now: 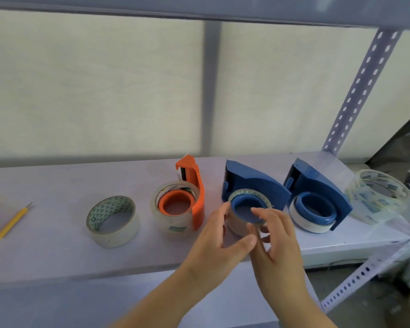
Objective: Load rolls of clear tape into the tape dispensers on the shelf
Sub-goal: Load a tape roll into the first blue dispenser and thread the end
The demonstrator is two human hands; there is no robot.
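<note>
Cupping the clear tape roll (240, 223) on the middle blue dispenser (253, 185), left hand (217, 242) and right hand (276, 240) curl around it, fingers spread.

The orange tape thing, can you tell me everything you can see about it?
The orange tape dispenser looks like smooth plastic. It stands on the white shelf, between a loose roll of clear tape and a blue dispenser. It has a round orange hub, a curved side wall, and a cutter end sticking up at the back. A clear tape roll already sits around the hub. No hand is touching it.
</note>
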